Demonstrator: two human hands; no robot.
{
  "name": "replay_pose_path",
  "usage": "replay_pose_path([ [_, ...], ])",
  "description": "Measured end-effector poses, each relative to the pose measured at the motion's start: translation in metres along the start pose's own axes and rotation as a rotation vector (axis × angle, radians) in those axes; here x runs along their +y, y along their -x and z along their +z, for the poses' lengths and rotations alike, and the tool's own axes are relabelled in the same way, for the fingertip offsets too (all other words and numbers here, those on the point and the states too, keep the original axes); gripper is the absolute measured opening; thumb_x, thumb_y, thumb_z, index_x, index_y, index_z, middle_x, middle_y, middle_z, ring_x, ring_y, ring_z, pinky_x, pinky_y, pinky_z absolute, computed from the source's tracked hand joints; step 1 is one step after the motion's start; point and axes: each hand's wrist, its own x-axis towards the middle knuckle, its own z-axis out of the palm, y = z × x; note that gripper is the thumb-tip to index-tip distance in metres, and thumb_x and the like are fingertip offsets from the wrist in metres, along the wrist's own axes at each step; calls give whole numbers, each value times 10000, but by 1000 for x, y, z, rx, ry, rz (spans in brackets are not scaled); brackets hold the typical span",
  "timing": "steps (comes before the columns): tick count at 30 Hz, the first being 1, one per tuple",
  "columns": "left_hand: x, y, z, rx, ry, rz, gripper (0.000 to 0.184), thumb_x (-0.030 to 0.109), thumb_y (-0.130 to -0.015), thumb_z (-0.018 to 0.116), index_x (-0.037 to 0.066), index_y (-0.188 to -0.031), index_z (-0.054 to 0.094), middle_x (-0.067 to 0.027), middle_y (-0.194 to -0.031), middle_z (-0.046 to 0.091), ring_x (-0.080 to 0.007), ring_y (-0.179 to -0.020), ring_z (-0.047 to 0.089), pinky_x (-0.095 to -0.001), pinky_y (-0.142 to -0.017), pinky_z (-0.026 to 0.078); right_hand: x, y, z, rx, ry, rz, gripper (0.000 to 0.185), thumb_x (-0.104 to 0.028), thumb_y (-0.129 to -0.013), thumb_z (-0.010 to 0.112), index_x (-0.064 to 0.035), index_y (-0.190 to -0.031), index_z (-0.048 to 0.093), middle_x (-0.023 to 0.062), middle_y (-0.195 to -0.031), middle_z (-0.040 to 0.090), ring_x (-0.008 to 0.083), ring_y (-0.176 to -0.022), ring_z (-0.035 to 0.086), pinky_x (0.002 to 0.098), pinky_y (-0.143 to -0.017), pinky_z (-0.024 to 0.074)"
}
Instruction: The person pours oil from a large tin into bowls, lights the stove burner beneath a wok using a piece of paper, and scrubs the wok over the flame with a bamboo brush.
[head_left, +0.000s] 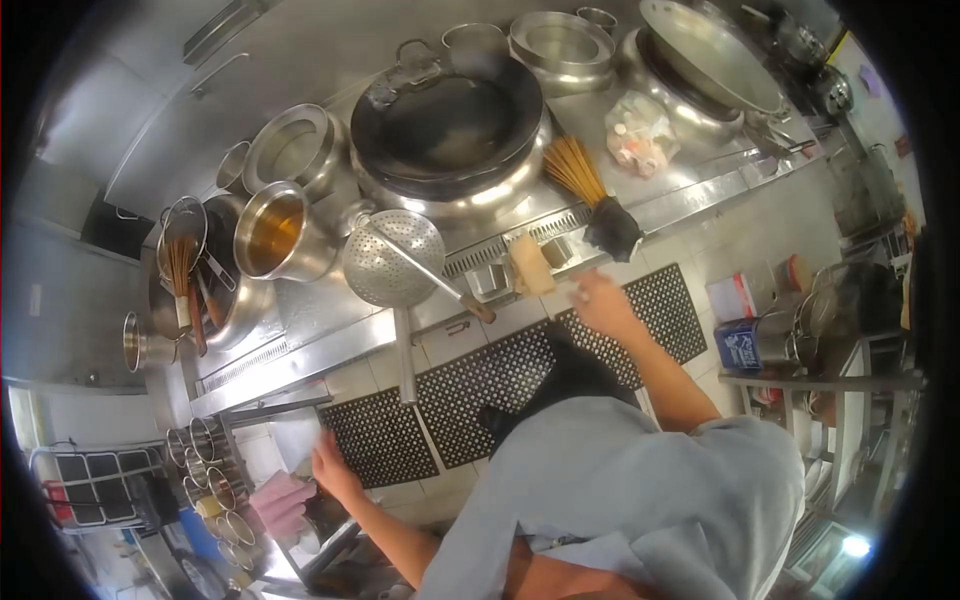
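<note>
- Tan cloth (pixel 532 266), on the front edge of the steel desk (pixel 345 347), just beside my right hand (pixel 597 300); that hand is blurred, so I can't tell if its fingers meet.
- My left hand (pixel 331 466) is near the pink cloth (pixel 281 502); whether its fingers are apart, I can't tell.
- Bamboo brush (pixel 575 172), dark-handled, beyond my right hand.
- Perforated skimmer (pixel 392 262), its handle jutting over the edge.
- Black wok (pixel 447 125) farther back.
- Blue container (pixel 737 347) off right, white lettering unreadable.
</note>
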Motion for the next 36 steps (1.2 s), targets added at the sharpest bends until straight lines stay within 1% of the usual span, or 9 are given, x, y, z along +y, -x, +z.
replay_pose_path([
  [2, 35, -1, 71, -305, 405, -31, 605, 378, -979, 505, -8, -1412, 333, -167, -1469, 391, -359, -1344, 387, -461, -1109, 316, 35, -19, -20, 151, 88, 91, 481, -325, -824, 674, -78, -1215, 541, 216, -1128, 593, 398, -1043, 574, 502, -822, 484],
  [4, 75, 18, 182, -464, 305, -32, 600, 418, -984, 476, 1, -1401, 372, -142, -1515, 328, -299, -1349, 365, -471, -1121, 264, 74, -39, -24, 276, 274, 135, 622, -359, -812, 689, -108, -1331, 455, 232, -1188, 545, 419, -1091, 539, 536, -838, 470],
  [7, 83, 19, 352, -776, 639, -277, 657, 414, -1017, 389, -53, -1453, 237, -246, -1480, 324, -356, -1361, 352, -422, -1161, 246, 115, -80, -25, 186, 303, 252, 807, -399, -787, 714, -144, -1448, 327, 255, -1253, 491, 439, -1146, 497, 564, -886, 439],
  [10, 118, -8, 473, -473, 1036, -646, 543, 343, -1033, 334, -98, -1351, 322, -254, -1301, 458, -367, -1266, 442, -449, -1134, 303, 144, -105, -17, -88, 175, 341, 913, -408, -773, 715, -168, -1497, 213, 267, -1257, 501, 448, -1108, 533, 561, -920, 426],
  [12, 140, -23, 503, -312, 1038, -753, 384, 319, -1032, 327, -42, -1115, 427, -173, -1037, 518, -278, -1016, 544, -395, -976, 424, 148, -115, -23, -210, 162, 383, 936, -387, -760, 712, -168, -1502, 183, 265, -1236, 534, 457, -1073, 565, 564, -918, 430],
  [16, 109, -80, 530, -362, 1223, -715, 349, 283, -1024, 322, 104, -725, 342, -9, -601, 348, -128, -503, 381, -289, -568, 401, 152, -129, -40, -282, 176, 365, 969, -339, -701, 696, -139, -1496, 179, 258, -1097, 625, 438, -1009, 616, 513, -880, 481],
  [17, 116, -82, 544, -191, 1052, -620, 370, 240, -1008, 344, 141, -659, 273, 25, -518, 208, -119, -425, 182, -305, -462, 231, 148, -133, -52, -322, 118, 391, 969, -329, -684, 692, -120, -1492, 199, 261, -1101, 628, 430, -1029, 612, 493, -889, 484],
  [24, 121, -127, 476, -366, 773, -236, 287, 164, -977, 440, 141, -708, 346, 27, -546, 230, -110, -445, 210, -286, -428, 200, 155, -57, -85, -221, -233, 359, 845, -319, -650, 688, -69, -1396, 379, 298, -1094, 630, 450, -1031, 609, 460, -902, 487],
  [36, 146, -144, 452, -393, 651, -219, 315, 187, -1006, 461, 130, -719, 345, 31, -562, 243, -105, -442, 205, -297, -416, 217, 147, 3, -57, -9, -419, 394, 884, -230, -633, 697, -36, -1429, 364, 274, -1161, 618, 380, -1093, 613, 386, -944, 479],
])
